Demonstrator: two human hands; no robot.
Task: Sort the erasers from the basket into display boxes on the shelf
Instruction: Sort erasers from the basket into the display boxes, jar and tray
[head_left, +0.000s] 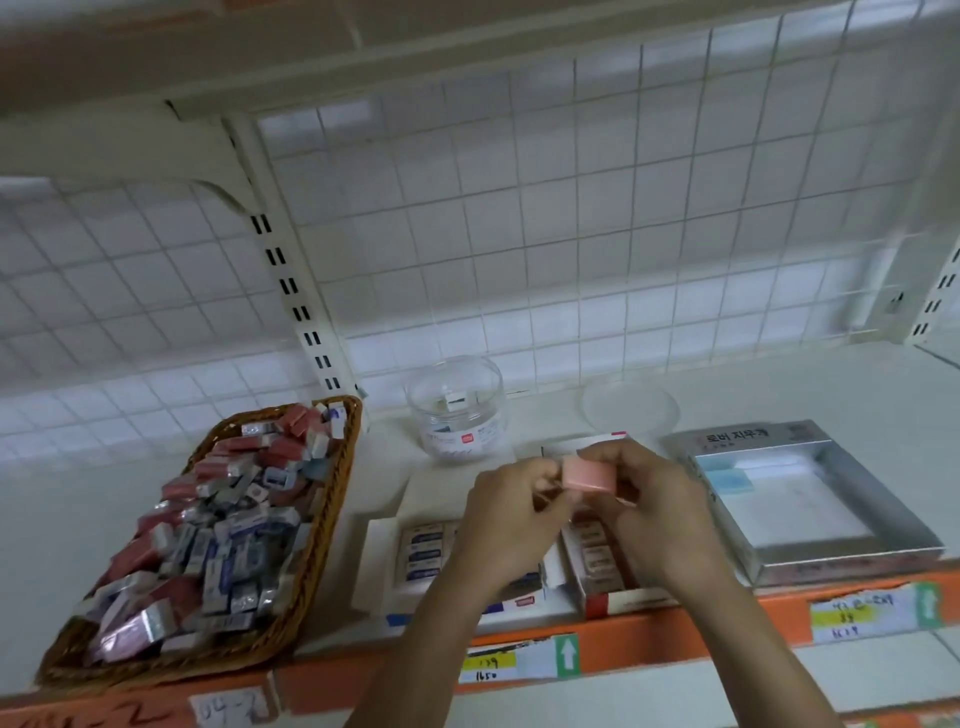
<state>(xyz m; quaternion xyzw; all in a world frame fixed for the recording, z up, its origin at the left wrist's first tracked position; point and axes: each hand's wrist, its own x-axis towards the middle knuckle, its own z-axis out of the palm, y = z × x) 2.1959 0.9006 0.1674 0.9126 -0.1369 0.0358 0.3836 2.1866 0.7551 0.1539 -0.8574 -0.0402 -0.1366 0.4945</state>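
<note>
You hold one pink eraser (589, 477), a smooth, rounded block, up to the right of the woven wicker basket (338, 488). Your left hand (511, 512) pinches its left end with curled fingertips. Your right hand (644, 493) grips the other end, thumb and fingers curled round it.

The basket is heaped with wrapped erasers (223, 525), rectangular, in red, blue and silver sleeves.

Right of the basket, under your hands, stand a white card box (376, 566) and a red-edged card box (597, 605), both with rows of sleeved erasers. Farther right lies a shallow silver card tray (841, 560) holding a pale blue block (724, 478). A clear round jar (457, 410) stands beyond the basket's far right corner.
</note>
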